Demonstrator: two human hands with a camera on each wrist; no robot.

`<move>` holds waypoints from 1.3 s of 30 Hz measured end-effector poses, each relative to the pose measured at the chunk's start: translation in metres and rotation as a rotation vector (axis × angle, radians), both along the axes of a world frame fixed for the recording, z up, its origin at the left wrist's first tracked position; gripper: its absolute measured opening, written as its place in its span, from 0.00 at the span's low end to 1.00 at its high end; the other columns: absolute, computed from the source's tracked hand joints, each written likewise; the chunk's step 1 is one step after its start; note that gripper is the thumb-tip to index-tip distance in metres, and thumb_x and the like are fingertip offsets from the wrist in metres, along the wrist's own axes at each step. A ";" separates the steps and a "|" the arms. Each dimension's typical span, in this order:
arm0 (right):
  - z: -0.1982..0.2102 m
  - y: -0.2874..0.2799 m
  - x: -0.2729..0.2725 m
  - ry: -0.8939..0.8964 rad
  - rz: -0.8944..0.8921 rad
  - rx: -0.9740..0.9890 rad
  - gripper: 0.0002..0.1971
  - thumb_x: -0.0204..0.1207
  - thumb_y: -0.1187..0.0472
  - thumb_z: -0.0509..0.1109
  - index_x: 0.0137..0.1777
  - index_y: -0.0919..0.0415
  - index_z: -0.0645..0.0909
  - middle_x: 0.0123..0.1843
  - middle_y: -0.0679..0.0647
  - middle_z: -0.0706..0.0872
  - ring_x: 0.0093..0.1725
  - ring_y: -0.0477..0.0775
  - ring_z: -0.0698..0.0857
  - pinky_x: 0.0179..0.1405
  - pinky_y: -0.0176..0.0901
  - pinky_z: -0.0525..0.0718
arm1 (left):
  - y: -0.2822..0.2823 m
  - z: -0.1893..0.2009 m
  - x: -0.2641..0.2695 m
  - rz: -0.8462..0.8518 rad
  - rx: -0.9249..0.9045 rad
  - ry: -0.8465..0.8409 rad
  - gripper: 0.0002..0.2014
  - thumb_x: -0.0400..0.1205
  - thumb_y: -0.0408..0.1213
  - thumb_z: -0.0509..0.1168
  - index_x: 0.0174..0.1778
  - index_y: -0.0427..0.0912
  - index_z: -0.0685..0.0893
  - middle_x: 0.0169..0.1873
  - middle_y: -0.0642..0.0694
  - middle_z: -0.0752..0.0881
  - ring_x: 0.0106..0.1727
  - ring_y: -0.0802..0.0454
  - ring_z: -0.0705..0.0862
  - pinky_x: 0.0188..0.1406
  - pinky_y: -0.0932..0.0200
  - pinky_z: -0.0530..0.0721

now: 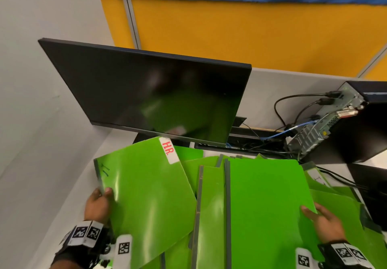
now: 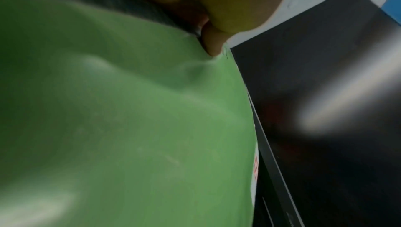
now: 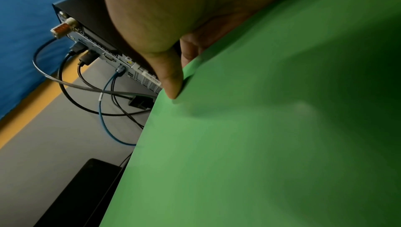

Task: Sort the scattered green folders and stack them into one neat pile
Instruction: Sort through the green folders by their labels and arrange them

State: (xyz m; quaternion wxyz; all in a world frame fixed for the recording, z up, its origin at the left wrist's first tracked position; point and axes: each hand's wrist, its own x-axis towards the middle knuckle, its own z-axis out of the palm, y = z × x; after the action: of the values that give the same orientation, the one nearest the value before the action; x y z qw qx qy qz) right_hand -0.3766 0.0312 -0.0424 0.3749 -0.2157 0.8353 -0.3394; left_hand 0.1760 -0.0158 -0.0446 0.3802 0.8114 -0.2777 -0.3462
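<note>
Green plastic folders lie scattered and overlapping across the near part of the tabletop [image 1: 125, 143], filling the space in front of the monitor [image 1: 146, 88]. The left hand [image 1: 97, 203] grips the left edge of a folder labelled "HR." [image 1: 146, 189], thumb on top, and holds it tilted above the heap. The right hand [image 1: 323, 222] pinches the right edge of a plain green folder [image 1: 266, 195], thumb pressed on its upper face; this one overlaps the others at the near right. More folders [image 1: 209, 185] show between and beneath the two, grey spines visible. Far right, a black computer case [image 1: 343, 122] stands with cables [image 1: 280, 109] plugged into its back. A yellow partition [image 1: 230, 32] rises behind.
</note>
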 end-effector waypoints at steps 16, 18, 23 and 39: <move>-0.004 0.039 -0.071 0.226 -0.053 0.096 0.26 0.71 0.48 0.71 0.67 0.59 0.79 0.67 0.66 0.81 0.60 0.68 0.80 0.64 0.59 0.75 | -0.007 -0.028 -0.156 -0.440 0.133 0.037 0.23 0.84 0.37 0.60 0.73 0.29 0.69 0.70 0.31 0.75 0.70 0.34 0.75 0.70 0.48 0.70; -0.004 0.042 -0.077 0.223 -0.072 0.095 0.25 0.71 0.49 0.71 0.67 0.59 0.79 0.66 0.65 0.82 0.59 0.68 0.81 0.60 0.56 0.76 | -0.009 -0.025 -0.179 -0.521 0.154 0.049 0.27 0.84 0.41 0.60 0.77 0.33 0.65 0.74 0.35 0.72 0.74 0.38 0.72 0.73 0.51 0.68; -0.010 0.057 -0.090 0.218 -0.115 0.113 0.22 0.73 0.51 0.71 0.65 0.62 0.80 0.62 0.67 0.84 0.56 0.68 0.82 0.57 0.50 0.75 | -0.012 -0.023 -0.211 -0.651 0.203 0.073 0.38 0.76 0.50 0.70 0.77 0.40 0.60 0.75 0.40 0.71 0.73 0.40 0.73 0.71 0.50 0.72; -0.008 0.070 -0.103 0.132 -0.189 0.029 0.06 0.75 0.57 0.71 0.50 0.51 0.79 0.51 0.62 0.83 0.48 0.62 0.81 0.57 0.51 0.75 | -0.012 -0.031 -0.223 -0.589 0.186 0.284 0.40 0.56 0.45 0.82 0.63 0.39 0.75 0.60 0.45 0.83 0.64 0.44 0.80 0.67 0.50 0.76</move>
State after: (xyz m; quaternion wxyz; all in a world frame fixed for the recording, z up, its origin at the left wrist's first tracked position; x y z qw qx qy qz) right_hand -0.4795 0.1010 -0.0507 0.2885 -0.1522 0.8796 -0.3462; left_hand -0.0472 -0.0280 -0.0756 0.2229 0.6713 -0.4118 -0.5745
